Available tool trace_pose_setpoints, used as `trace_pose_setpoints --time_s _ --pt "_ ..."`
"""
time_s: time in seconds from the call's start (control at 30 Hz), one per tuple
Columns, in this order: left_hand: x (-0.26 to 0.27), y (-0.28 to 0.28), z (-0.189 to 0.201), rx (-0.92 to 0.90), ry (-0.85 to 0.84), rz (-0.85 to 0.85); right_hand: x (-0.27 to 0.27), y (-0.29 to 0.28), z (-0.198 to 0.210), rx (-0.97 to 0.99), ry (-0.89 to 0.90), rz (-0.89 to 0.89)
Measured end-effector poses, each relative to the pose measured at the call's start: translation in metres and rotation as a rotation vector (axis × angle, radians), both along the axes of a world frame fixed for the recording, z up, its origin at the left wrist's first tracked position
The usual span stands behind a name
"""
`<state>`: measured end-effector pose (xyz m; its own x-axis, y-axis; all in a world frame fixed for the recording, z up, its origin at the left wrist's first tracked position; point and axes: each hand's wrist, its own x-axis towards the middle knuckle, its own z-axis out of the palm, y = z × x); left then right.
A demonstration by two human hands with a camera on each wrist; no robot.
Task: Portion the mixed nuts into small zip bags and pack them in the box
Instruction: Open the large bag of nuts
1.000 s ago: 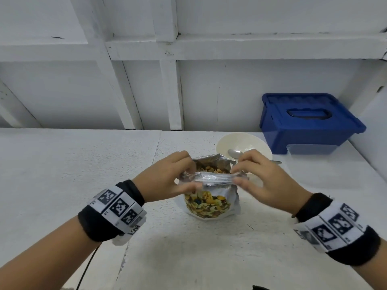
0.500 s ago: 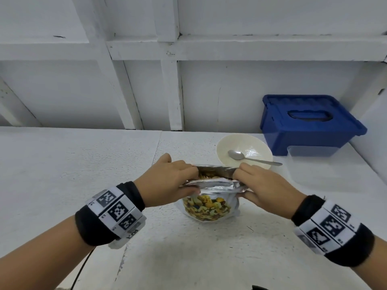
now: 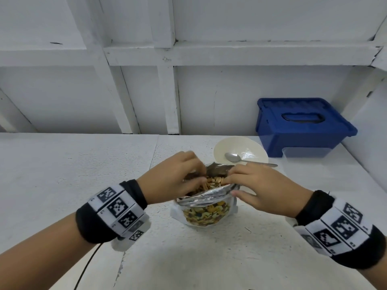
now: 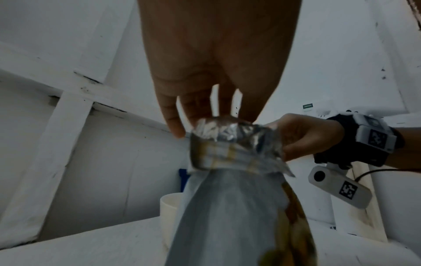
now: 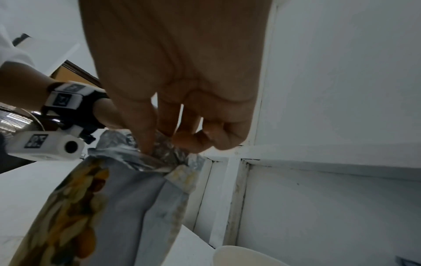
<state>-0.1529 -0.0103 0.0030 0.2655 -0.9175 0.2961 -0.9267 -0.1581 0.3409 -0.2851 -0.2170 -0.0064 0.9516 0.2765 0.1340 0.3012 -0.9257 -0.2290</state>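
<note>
— What had changed at the pouch?

— A moment before, I had the foil lips pressed nearly flat together. Now my left hand (image 3: 176, 181) and right hand (image 3: 257, 188) had spread the mouth of the nut pouch (image 3: 206, 208) wide, fingers curled over the rim and tips dipping inside, thumbs outside. The mixed nuts (image 3: 211, 183) showed at the top.

— So what did that mean for the job?

— I judged the pouch was ready for scooping; no portion was bagged yet, and I saw no small zip bags.

— And the materials?

— Crinkled silver foil inside the folded rim, a clear front panel, lumpy yellow and brown nuts. The pouch stood on the rough white table (image 3: 83, 185). Behind it sat a smooth cream bowl (image 3: 251, 147) holding a metal spoon (image 3: 232, 157), near the lidded blue box (image 3: 303, 126).
</note>
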Motion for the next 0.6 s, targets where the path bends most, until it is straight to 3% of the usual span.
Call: trace_pose_setpoints --time_s 0.13,0.3,0.47,0.6 --pt "0.006 -0.030 0.003 0.366 0.008 0.214 0.003 0.005 0.001 0.079 0.014 0.015" --pt "0.018 -0.019 0.012 0.343 0.067 0.298 0.002 -0.009 0.013 0.002 -0.079 0.066" --pt "0.015 -0.001 0.018 0.451 0.336 0.268 0.026 -0.024 0.025 -0.033 -0.068 0.030" --pt "0.013 -0.008 0.022 0.556 0.533 0.282 0.040 -0.019 0.018 0.240 0.065 -0.128"
